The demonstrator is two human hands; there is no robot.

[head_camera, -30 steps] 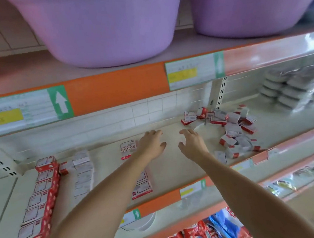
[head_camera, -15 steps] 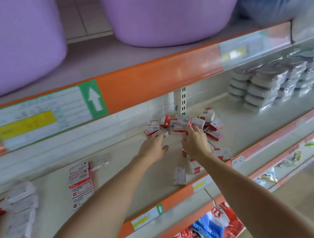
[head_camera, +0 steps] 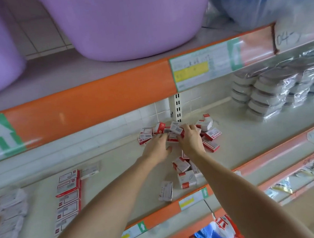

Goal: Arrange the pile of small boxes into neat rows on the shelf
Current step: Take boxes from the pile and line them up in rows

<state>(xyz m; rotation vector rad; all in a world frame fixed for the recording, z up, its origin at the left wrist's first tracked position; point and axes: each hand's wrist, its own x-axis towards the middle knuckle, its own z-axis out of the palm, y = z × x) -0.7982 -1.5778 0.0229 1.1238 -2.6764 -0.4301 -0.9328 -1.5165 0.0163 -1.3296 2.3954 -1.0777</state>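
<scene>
Box labels are too blurred to read; right hand hides several boxes.

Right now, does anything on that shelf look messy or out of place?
Yes. The small red-and-white boxes lie jumbled at the back of the shelf, tipped at all angles, a few strays near the front edge. The row at the left lies flat and lined up. Both hands reach into the jumble.
</scene>
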